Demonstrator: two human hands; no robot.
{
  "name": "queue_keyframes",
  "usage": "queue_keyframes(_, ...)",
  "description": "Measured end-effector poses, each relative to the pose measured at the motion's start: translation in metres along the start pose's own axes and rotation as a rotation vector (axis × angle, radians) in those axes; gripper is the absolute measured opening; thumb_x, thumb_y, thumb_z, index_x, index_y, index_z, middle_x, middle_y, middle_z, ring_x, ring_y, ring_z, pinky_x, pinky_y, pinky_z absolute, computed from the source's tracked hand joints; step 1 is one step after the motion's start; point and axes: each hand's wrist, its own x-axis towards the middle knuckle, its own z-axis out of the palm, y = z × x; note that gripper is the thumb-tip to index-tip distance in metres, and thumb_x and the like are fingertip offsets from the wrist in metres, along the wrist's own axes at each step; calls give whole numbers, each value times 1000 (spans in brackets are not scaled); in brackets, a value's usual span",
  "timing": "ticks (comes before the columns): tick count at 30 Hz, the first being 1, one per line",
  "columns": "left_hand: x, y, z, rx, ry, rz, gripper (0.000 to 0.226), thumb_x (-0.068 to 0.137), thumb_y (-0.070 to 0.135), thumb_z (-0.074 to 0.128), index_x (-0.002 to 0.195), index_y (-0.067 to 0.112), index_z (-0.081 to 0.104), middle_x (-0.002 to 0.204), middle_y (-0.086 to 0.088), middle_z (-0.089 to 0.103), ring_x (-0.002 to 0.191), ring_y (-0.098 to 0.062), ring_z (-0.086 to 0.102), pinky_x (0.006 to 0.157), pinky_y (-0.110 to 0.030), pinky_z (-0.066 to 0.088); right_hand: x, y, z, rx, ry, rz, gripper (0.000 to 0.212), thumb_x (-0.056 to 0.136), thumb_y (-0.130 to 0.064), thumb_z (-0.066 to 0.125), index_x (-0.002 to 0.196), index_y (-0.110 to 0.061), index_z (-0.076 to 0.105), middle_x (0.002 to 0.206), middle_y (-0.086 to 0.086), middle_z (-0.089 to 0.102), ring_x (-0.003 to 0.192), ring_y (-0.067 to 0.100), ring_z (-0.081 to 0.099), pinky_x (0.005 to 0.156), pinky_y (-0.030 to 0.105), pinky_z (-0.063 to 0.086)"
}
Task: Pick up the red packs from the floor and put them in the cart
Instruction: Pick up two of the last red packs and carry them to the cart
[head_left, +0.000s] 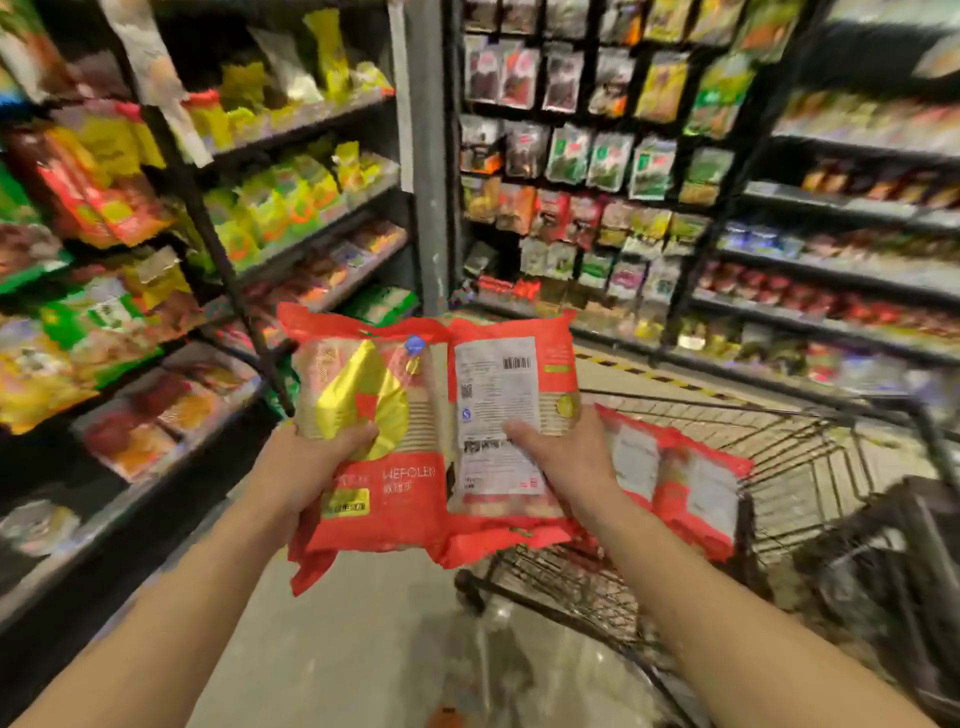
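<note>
My left hand (317, 457) clamps a red pack (374, 441), front side up, at the frame's centre; my right hand (563, 457) clamps a second red pack (506, 426), label side up, just beside it. More red packs (680, 483) already lie in the cart (810, 447) at lower right. To do this well, I should swing both over the rim and lay them flat on that pile.
</note>
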Motion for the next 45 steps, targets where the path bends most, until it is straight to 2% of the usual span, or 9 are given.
queue_keyframes(4, 52, 5, 80, 50, -211, -30, 90, 47, 60, 98, 125, 21, 75, 104, -8, 87, 89, -34, 85, 87, -59, 68, 22, 33, -47, 29, 202, 76, 80, 72, -43, 99, 132, -13, 55, 103, -10, 76, 85, -2, 72, 79, 24, 62)
queue_keyframes(8, 84, 9, 158, 123, -371, -54, 82, 65, 49, 102, 131, 16, 66, 113, -13, 83, 92, -36, 84, 84, -58, 68, 31, 70, -97, 84, 327, 173, 82, 72, -41, 100, 136, -10, 59, 117, 4, 81, 106, 26, 79, 97, 51, 62)
queue_keyframes(15, 100, 10, 293, 298, -602, -29, 44, 77, 40, 97, 111, 25, 74, 80, 3, 86, 69, -21, 84, 62, -33, 63, 43, 122, -175, 147, 560, 321, 101, 48, -60, 96, 129, -15, 55, 108, -1, 81, 96, 21, 81, 89, 50, 66)
queue_keyframes(19, 107, 1, 358, 325, -669, -55, 49, 78, 34, 97, 120, 25, 73, 97, -3, 87, 77, -22, 85, 69, -38, 66, 69, 161, -212, 164, 587, 355, 84, 67, -39, 101, 133, -16, 56, 107, -3, 82, 92, 16, 82, 88, 49, 67)
queue_keyframes(23, 116, -16, 415, 351, -648, -140, 51, 77, 34, 98, 118, 27, 68, 85, 2, 87, 70, -19, 85, 52, -32, 64, 112, 200, -242, 186, 530, 428, 76, 77, -33, 98, 136, -12, 54, 113, 3, 80, 99, 24, 81, 92, 51, 66)
queue_keyframes(27, 138, -41, 461, 384, -577, -198, 44, 78, 35, 98, 112, 33, 70, 87, 7, 87, 70, -17, 85, 59, -33, 64, 157, 239, -261, 196, 436, 459, 69, 82, -28, 95, 134, -9, 53, 114, 6, 81, 95, 23, 82, 85, 45, 68)
queue_keyframes(30, 153, -61, 485, 426, -548, -251, 44, 78, 32, 98, 112, 31, 70, 84, 6, 86, 71, -17, 85, 64, -36, 65, 184, 265, -270, 131, 413, 500, 60, 83, -31, 94, 122, -16, 51, 109, 2, 80, 81, 12, 80, 61, 22, 64)
queue_keyframes(36, 173, -91, 524, 479, -521, -349, 50, 80, 31, 97, 123, 24, 71, 92, -3, 87, 77, -23, 85, 74, -43, 67, 229, 312, -273, 131, 313, 663, 77, 79, -37, 95, 132, -17, 43, 115, 4, 74, 98, 29, 79, 88, 54, 67)
queue_keyframes(45, 197, -111, 563, 519, -515, -407, 86, 76, 42, 98, 150, 26, 56, 130, -11, 78, 112, -37, 77, 103, -58, 60, 250, 346, -284, 141, 239, 750, 76, 72, -40, 97, 132, -16, 57, 108, 2, 81, 76, 15, 83, 61, 34, 68)
